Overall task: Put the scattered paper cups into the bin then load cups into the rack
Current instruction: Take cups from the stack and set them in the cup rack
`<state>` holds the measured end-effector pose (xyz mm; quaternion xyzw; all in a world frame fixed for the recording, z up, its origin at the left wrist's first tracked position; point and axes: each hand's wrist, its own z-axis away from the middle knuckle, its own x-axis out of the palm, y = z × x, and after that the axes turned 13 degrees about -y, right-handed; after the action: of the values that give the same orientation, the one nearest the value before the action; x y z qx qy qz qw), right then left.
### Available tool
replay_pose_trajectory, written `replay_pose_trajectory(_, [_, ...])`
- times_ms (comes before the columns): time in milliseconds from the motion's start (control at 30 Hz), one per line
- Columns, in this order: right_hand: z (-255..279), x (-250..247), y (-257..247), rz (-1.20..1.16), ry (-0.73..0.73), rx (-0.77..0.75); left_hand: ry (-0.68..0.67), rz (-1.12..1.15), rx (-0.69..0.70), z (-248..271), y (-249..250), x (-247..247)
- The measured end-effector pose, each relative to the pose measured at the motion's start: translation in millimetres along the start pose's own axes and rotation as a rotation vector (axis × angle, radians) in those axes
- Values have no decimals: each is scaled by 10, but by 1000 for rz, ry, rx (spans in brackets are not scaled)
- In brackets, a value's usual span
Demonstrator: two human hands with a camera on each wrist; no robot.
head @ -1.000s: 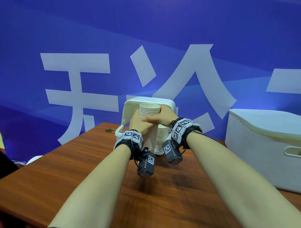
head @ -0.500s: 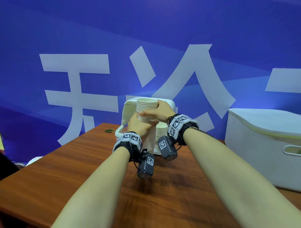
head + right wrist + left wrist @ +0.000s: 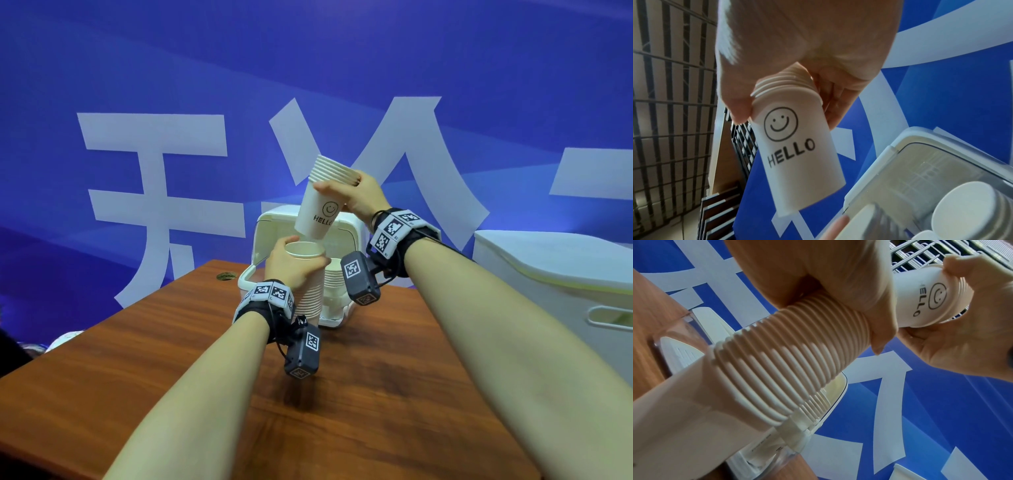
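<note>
My right hand [image 3: 356, 195] grips a short stack of white paper cups [image 3: 320, 205] near its rims; the lowest one shows a smiley and "HELLO" [image 3: 791, 142]. It hangs tilted just above a taller cup stack [image 3: 308, 291], free of it. My left hand [image 3: 291, 265] is wrapped round the top of that tall stack [image 3: 789, 363], which stands at the front of the white cup rack [image 3: 347, 236] with its lid up. More nested cups [image 3: 334, 277] sit inside the rack.
The rack stands at the far edge of a brown wooden table [image 3: 171, 359]. A large white lidded bin [image 3: 555, 274] sits at the right. A blue wall with white lettering is behind. A small round grommet [image 3: 226, 275] lies at the table's far left.
My right hand has pulled the top cups up off the tall stack and tilted them; the two stacks are now apart. My left hand stays on the lower stack.
</note>
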<state>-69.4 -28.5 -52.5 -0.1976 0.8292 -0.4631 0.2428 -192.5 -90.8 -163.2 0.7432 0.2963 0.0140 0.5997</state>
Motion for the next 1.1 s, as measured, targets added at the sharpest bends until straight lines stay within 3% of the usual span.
replay_pose_trajectory(167, [14, -122, 42, -16, 118, -6, -6, -55, 6, -13, -50, -7])
replay_pose_trajectory(300, [14, -193, 205, 4, 253, 29, -93, -116, 48, -17, -163, 15])
replay_pose_trajectory(433, [61, -220, 359, 41, 279, 74, -159, -133, 40, 32, -360, 34])
replay_pose_trajectory(533, [109, -227, 468, 110, 250, 98, -102, -121, 54, 72, -385, -47])
replay_pose_trajectory(733, [111, -150, 663, 114, 271, 147, 119, -36, -49, 55, -546, -297])
replay_pose_trajectory(900, [21, 86, 748, 127, 236, 140, 116, -16, -106, -40, -613, -389])
replay_pose_trajectory(1100, [-62, 353, 826, 168, 176, 148, 230, 44, -98, -89, -692, -487])
